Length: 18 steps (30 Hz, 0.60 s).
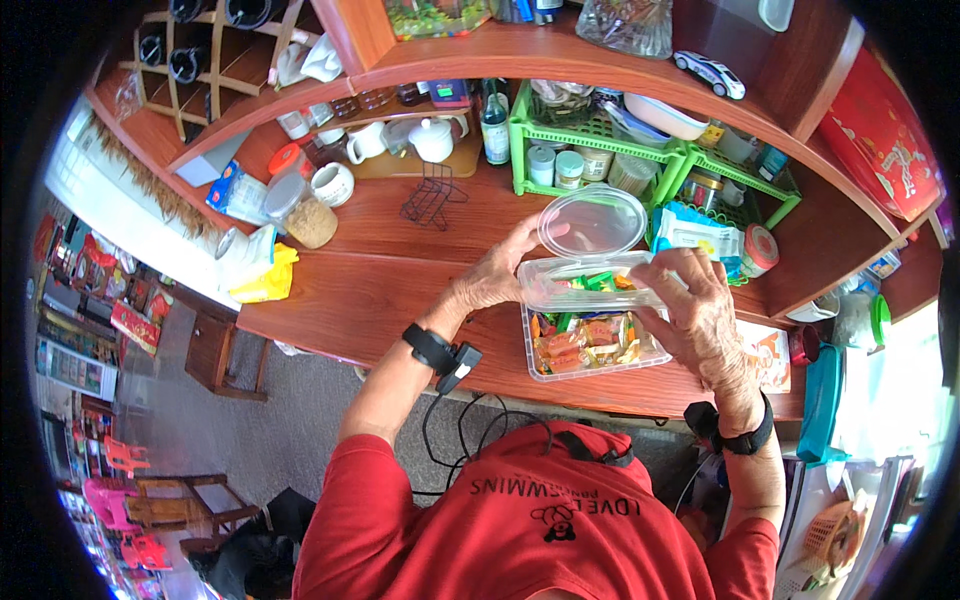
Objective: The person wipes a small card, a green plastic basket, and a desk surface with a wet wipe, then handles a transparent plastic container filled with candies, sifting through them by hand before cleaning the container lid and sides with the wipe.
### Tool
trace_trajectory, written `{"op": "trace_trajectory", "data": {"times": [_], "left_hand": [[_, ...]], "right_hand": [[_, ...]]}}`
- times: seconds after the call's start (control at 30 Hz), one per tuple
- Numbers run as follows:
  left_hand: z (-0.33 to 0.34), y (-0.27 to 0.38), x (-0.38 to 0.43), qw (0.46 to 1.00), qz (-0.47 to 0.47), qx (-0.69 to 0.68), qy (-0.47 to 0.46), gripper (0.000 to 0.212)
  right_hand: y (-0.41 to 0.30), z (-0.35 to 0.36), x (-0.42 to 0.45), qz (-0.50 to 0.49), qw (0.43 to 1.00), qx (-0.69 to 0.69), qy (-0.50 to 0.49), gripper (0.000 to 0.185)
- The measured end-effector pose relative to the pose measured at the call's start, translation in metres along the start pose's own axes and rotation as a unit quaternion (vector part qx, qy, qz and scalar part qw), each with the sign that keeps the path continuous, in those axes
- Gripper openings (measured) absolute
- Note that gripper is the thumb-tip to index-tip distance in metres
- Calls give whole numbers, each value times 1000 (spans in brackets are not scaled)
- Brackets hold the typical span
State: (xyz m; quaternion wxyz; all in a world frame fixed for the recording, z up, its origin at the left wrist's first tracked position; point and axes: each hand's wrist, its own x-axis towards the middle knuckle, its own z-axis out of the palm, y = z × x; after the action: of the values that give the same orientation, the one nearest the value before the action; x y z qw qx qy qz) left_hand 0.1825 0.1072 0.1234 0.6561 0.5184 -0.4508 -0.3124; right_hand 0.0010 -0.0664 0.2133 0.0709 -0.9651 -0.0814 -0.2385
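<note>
A clear rectangular plastic lid [551, 301] is tilted over the back of a clear plastic box [600, 370]. My left hand [499, 274] grips the lid's left end, thumb in front and fingers spread behind. At its right end, my right hand [694, 307] holds the lid between thumb and curled fingers, hiding that corner. Several wrapped snacks [585, 341] in orange, gold and green packaging fill the box. Just beyond stands a clear oval plastic piece [592, 223]; left fingertips show through its left edge. What supports it is hidden.
Behind the box are a green plastic rack [600, 139] with jars and a blue wipes pack [697, 236]. A black wire stand [431, 196], a lidded jar [304, 214] and a yellow bag [266, 277] sit leftward on the wooden desk [375, 300]. A cable [465, 431] hangs below its front edge.
</note>
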Motion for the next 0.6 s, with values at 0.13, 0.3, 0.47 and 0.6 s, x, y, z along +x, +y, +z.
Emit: {"op": "trace_trajectory", "data": {"times": [0.13, 0.3, 0.47, 0.6], "left_hand": [[4, 5, -4, 996, 25, 69, 54, 49], [7, 18, -6, 966, 72, 235, 75, 24], [-8, 13, 8, 967, 19, 151, 204, 23], [-19, 5, 20, 959, -13, 89, 269, 22]], "right_hand": [[6, -4, 11, 43, 998, -22, 47, 52], [18, 0, 25, 61, 993, -52, 83, 44], [8, 1, 29, 104, 983, -85, 127, 50], [16, 18, 1, 111, 986, -41, 117, 49]]}}
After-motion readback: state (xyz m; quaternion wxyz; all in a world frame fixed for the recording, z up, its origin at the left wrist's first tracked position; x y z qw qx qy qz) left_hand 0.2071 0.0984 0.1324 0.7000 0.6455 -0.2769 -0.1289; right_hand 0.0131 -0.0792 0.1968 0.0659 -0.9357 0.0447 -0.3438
